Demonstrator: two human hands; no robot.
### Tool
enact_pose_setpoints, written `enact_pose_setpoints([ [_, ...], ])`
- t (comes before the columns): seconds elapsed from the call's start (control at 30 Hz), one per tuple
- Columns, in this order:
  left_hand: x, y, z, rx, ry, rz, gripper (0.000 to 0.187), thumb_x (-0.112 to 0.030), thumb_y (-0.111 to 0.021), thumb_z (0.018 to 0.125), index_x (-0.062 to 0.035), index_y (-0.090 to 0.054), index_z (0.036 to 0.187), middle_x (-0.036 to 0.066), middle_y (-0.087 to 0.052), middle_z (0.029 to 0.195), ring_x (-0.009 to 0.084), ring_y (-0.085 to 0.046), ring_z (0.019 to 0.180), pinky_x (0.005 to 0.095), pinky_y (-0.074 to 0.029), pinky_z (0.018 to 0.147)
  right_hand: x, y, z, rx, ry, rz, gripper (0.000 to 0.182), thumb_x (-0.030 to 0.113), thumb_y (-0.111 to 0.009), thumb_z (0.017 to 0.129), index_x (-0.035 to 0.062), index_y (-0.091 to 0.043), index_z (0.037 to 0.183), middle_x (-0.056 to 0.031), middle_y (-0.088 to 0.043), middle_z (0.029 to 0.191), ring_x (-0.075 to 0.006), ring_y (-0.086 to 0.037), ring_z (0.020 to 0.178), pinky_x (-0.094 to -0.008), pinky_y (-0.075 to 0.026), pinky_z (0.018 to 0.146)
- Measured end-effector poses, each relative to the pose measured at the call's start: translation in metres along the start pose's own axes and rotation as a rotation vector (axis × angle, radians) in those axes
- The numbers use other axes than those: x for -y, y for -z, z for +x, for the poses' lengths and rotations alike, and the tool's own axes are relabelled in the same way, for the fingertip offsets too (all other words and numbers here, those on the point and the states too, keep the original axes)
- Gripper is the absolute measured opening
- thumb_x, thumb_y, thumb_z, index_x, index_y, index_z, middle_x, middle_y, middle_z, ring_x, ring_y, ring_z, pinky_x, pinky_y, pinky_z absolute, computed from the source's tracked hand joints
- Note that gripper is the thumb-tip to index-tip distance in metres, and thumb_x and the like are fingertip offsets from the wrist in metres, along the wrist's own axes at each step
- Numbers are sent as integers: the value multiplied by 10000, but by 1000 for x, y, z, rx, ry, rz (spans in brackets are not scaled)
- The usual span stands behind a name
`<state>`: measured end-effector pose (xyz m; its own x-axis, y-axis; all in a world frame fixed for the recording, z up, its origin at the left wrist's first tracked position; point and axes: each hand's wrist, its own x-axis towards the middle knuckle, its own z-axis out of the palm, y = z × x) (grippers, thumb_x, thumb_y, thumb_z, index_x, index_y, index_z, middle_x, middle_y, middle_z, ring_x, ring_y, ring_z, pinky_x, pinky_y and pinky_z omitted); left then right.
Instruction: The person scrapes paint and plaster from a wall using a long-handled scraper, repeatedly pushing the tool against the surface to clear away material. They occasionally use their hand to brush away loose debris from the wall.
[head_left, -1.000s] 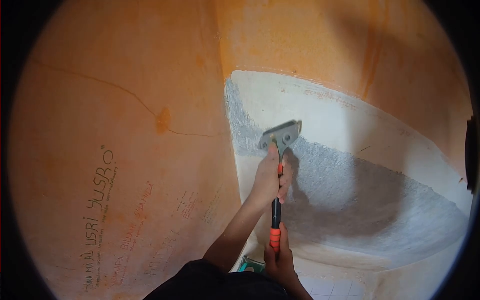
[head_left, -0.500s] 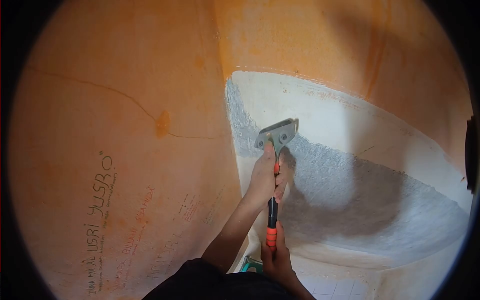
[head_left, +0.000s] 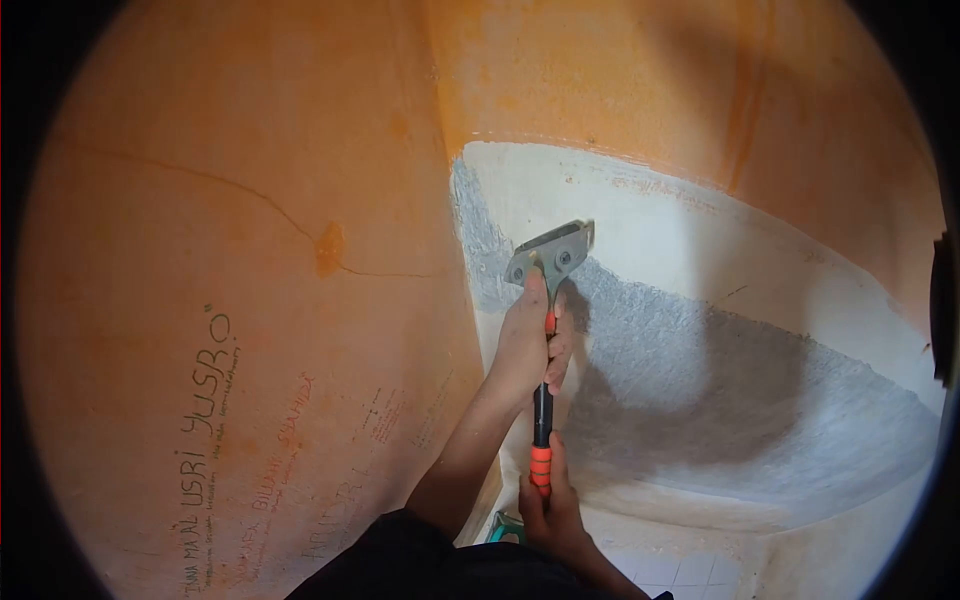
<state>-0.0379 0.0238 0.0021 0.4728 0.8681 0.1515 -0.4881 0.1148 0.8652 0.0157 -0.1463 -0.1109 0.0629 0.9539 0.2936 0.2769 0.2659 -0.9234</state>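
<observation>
A long-handled wall scraper (head_left: 550, 252) with a wide metal head stands nearly upright in front of the wall. My left hand (head_left: 524, 340) wraps the upper handle, its thumb pressed against the neck just below the head. Lower down, my right hand (head_left: 556, 512) grips the orange-and-black end of the handle. The head overlaps the border between a smooth white band (head_left: 630, 225) and a rough grey patch (head_left: 650, 340). A narrow grey strip (head_left: 478, 220) runs along the wall corner to the left of the head.
An orange wall (head_left: 250, 110) with a crack and handwriting meets the worked wall at a corner on the left. Orange paint (head_left: 600, 70) continues above the white band. Below are a green object (head_left: 503, 528) and pale tiles (head_left: 680, 572). A dark object (head_left: 942, 310) stands at the right edge.
The scraper head has moved slightly up the wall, and both hands have risen with it. Their hold on the handle looks the same.
</observation>
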Motion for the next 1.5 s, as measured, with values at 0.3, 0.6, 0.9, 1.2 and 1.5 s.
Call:
enact_pose_setpoints([
  [0.3, 2, 6, 0, 17, 3, -5, 511, -576, -243, 1003, -109, -408, 877, -20, -345, 517, 93, -297, 301, 250, -281, 262, 7, -11, 4, 0, -31, 24, 705, 52, -469, 955, -13, -39, 1510, -51, -521, 743, -89, -509, 621, -251, -443, 588],
  [0.6, 6, 8, -3, -26, 5, 51, 533, -602, -264, 990, -105, -398, 852, -18, -347, 518, 90, -305, 310, 254, -292, 270, -6, -11, 0, 3, -63, 63, 703, 38, -464, 951, -9, -42, 1511, -17, -523, 715, -82, -506, 583, -241, -442, 575],
  [0.9, 3, 8, 0, -49, -9, 53, 534, -590, -249, 998, -112, -393, 810, -11, -361, 519, 92, -319, 316, 246, -298, 278, -8, -11, 0, 6, -31, 76, 709, 35, -472, 943, -4, -50, 1512, -32, -532, 700, -97, -525, 585, -254, -442, 565],
  [1.2, -3, 5, -1, -74, 21, 76, 513, -566, -244, 1009, -116, -399, 819, -24, -331, 496, 83, -309, 311, 248, -272, 271, 0, -13, 7, 5, -16, 67, 684, 54, -452, 951, 5, -65, 1512, -49, -546, 696, -101, -531, 582, -258, -442, 564],
  [1.5, -15, 2, 2, -22, -5, 64, 523, -586, -259, 999, -110, -405, 838, -23, -337, 498, 86, -292, 306, 248, -274, 269, 5, -12, 10, 21, 2, 56, 718, 43, -467, 947, -20, -19, 1505, -59, -537, 705, -108, -529, 593, -260, -444, 571],
])
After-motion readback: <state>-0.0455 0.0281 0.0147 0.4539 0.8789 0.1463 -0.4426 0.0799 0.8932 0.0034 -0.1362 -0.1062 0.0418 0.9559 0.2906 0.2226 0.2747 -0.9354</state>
